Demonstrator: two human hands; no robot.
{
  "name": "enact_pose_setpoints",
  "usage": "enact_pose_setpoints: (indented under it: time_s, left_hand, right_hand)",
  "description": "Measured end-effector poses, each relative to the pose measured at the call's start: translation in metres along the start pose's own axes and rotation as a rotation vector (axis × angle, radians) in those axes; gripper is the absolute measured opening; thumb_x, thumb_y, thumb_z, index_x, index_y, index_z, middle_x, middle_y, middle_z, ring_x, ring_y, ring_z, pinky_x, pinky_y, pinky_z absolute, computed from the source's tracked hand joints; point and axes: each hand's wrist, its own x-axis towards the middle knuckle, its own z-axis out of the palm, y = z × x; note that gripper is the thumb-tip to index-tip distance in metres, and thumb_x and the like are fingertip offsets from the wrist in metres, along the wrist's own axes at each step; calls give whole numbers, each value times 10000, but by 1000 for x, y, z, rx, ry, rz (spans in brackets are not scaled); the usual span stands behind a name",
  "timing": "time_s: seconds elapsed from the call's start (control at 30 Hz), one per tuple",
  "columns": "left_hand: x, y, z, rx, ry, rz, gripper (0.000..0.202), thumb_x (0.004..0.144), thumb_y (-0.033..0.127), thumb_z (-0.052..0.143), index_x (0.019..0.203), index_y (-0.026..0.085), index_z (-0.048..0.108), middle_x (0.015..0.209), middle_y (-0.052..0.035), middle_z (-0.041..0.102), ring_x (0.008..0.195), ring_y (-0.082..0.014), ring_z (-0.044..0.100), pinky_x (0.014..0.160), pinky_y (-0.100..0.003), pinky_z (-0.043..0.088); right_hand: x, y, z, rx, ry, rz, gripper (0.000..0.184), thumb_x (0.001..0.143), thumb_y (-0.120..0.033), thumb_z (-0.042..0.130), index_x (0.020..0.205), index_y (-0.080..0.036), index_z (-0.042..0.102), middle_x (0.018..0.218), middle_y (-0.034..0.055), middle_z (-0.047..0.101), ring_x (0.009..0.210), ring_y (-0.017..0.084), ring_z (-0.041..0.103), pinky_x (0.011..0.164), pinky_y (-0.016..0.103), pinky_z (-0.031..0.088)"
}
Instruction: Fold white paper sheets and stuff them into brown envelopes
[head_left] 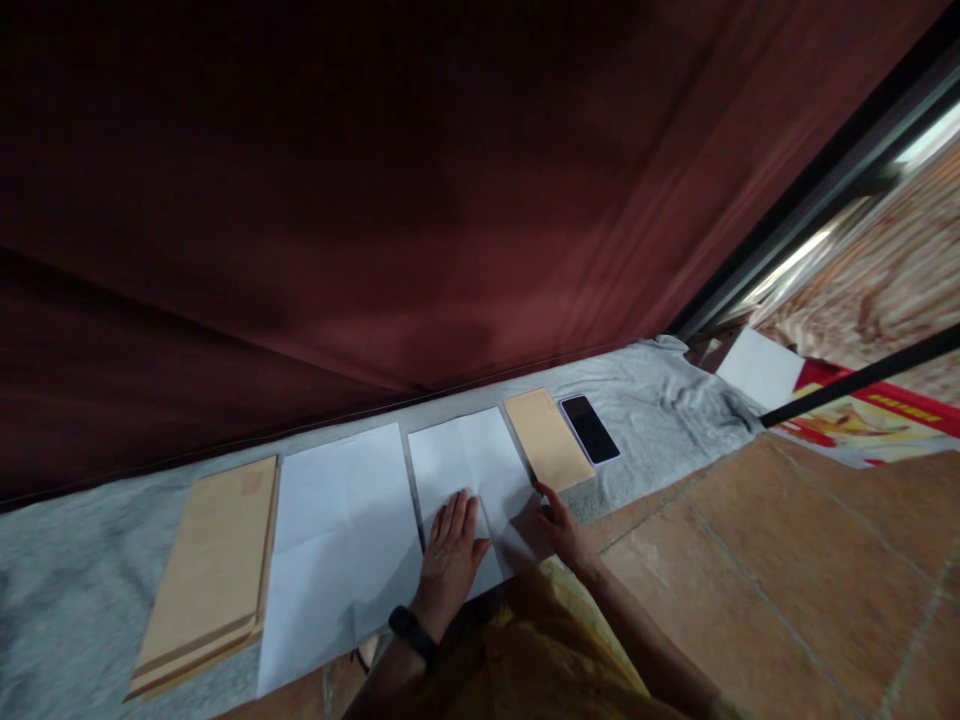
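Left hand (451, 540) lies flat, thumb spread, on a creased white sheet (457, 450); right hand (559, 525) curls at that sheet's right edge, whether pinching it I cannot tell. Left of it, one larger white sheet (337, 530), then a brown envelope stack (217, 540), its count unclear, with a faint unreadable stamp. Rightward, one tan envelope (551, 440), tiny illegible print, and one phone (591, 430); farther, a red poster (870, 415), its yellow lettering too small to read

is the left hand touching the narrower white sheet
Touching: the head view shows the left hand lying flat, palm down, on the narrower white sheet.
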Motion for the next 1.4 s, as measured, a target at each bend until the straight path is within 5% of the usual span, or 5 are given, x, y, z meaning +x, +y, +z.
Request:
enact_pose_setpoints:
  time_s: [0.23,0.4,0.67,0.83,1.4]
  left_hand:
    - [15,-6,-9,-31,-57,-30,440,975,275,422,1382,172,556,1409,-122,592,1337,-262,508,1110,-449,428]
    - [21,-17,-17,-71,-161,-18,633,854,-13,350,1433,185,511,1455,-101,561,1370,-229,488,1138,-434,408]
    - [15,-46,-19,-175,-237,42,850,691,-137,276,1438,197,506,1478,-71,554,1395,-163,476,1175,-390,397]
    - [7,-53,-20,-192,-243,73,916,651,-147,267,1459,231,475,1498,-35,536,1398,-142,469,1191,-396,390]
    - [-12,-91,-39,-477,-235,10,689,812,28,400,1444,281,503,1524,-24,504,1403,-178,467,1187,-439,388]
  right_hand:
    - [-29,-22,-13,116,-40,-12,571,816,-385,580,1367,-235,564,888,25,673,764,184,625,670,298,496]
    - [-29,-29,-21,201,-221,-24,642,842,-276,488,1483,-265,450,1128,87,682,912,211,691,801,375,547]
    - [-3,-37,-25,-727,-168,-576,470,989,-161,410,1397,-322,578,1258,104,628,1152,256,573,1020,492,446]
    - [21,-54,-28,-929,-257,-743,487,949,-139,504,1412,-280,563,1479,102,505,1354,282,425,1122,503,355]
    - [67,-59,-33,-966,-397,-748,376,871,-233,605,1240,-190,665,1215,98,694,1165,249,586,1114,433,319]
